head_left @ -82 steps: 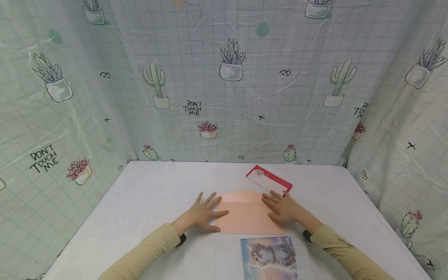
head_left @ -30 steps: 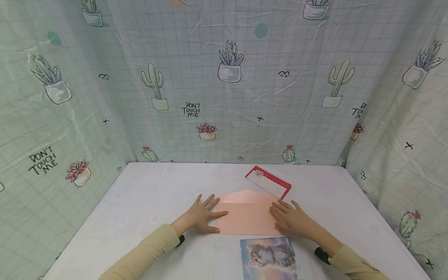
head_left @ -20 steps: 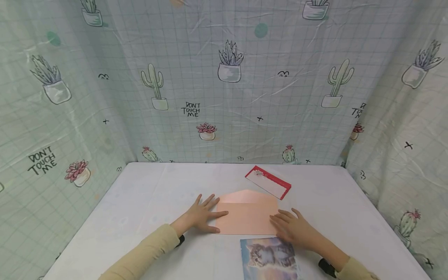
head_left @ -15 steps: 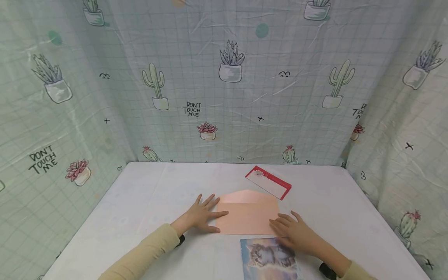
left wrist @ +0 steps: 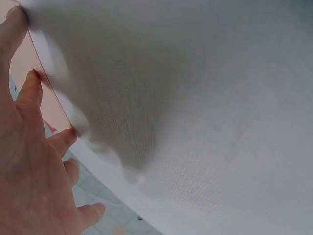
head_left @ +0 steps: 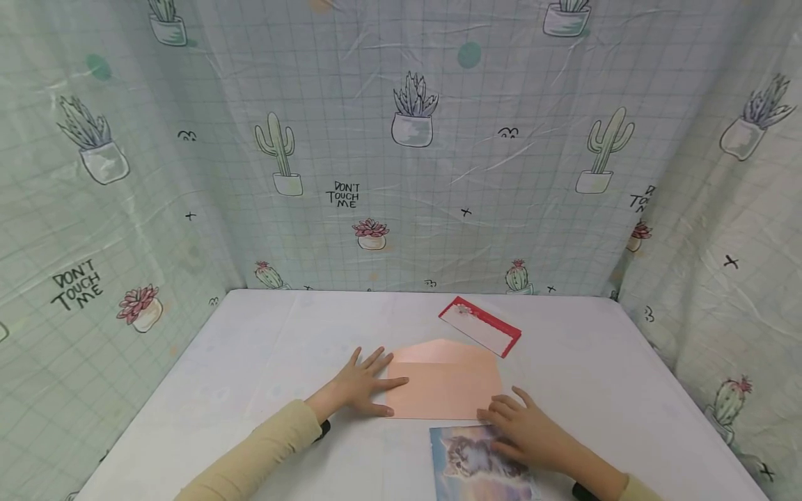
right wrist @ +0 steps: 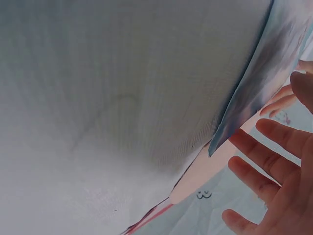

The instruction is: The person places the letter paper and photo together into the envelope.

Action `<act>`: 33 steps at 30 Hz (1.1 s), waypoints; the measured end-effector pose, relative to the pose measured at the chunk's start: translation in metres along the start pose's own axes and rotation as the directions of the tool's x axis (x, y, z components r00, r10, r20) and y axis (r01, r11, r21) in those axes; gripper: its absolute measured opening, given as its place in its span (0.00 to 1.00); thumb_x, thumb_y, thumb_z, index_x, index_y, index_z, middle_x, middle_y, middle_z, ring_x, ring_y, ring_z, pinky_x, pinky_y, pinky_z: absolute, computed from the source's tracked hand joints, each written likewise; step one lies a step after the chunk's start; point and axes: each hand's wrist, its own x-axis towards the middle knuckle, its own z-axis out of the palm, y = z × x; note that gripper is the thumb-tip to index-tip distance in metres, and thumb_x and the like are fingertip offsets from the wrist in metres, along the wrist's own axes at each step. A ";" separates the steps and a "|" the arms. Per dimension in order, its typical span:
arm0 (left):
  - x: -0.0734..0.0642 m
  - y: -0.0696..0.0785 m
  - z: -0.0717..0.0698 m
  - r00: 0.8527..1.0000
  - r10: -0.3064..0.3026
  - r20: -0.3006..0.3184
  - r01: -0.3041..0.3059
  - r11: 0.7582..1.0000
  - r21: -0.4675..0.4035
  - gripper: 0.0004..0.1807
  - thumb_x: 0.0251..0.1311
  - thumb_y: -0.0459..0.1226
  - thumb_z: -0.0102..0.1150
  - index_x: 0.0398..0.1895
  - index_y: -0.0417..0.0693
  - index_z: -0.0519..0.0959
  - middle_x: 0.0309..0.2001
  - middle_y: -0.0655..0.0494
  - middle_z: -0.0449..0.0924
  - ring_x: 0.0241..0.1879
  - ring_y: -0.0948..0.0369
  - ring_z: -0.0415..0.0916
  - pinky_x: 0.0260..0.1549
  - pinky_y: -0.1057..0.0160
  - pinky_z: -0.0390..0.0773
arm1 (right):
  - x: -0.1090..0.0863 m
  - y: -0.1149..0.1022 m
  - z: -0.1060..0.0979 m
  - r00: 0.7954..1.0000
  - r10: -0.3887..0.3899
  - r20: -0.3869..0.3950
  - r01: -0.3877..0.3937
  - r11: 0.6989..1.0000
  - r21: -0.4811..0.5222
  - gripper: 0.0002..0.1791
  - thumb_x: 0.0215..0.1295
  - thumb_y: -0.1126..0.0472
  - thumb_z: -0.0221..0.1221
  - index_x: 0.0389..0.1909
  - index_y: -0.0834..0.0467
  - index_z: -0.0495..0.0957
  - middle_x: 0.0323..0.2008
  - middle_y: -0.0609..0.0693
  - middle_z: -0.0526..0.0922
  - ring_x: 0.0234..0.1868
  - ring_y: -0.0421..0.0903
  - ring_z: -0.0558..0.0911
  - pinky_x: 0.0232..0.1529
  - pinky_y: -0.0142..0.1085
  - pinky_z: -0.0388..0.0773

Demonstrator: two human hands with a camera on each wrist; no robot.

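Note:
A peach paper envelope (head_left: 446,393) lies flat on the table in the head view, its pointed flap opened out toward the back. My left hand (head_left: 362,386) rests on the envelope's left side with fingers spread. The left wrist view shows this hand (left wrist: 36,147) with fingertips along the envelope edge (left wrist: 23,56). My right hand (head_left: 532,431) is over the envelope's lower right corner and the kitten picture card (head_left: 460,459). In the right wrist view, the right hand's fingers (right wrist: 264,155) are extended, close over the card (right wrist: 254,83), holding nothing.
Behind the envelope, a red-bordered white card (head_left: 481,327) with a small flower lies at a slant. All of it is on a white-covered table (head_left: 282,327). A cactus-print curtain (head_left: 351,153) encloses the back and sides.
My right hand has slid from the envelope's upper right down toward the near edge, now covering part of the kitten card. My left hand, the envelope and both cards have stayed put.

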 end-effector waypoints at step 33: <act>0.002 -0.002 0.004 1.000 -0.010 0.006 0.010 1.000 -0.017 0.37 0.49 0.68 0.42 0.65 0.75 0.55 0.69 0.51 0.50 0.70 0.50 0.42 0.60 0.37 0.48 | -0.001 -0.007 0.006 0.996 -0.081 -0.025 0.080 0.996 -0.044 0.35 0.46 0.25 0.46 0.40 0.50 0.69 0.32 0.41 0.66 0.37 0.39 0.64 0.46 0.45 0.66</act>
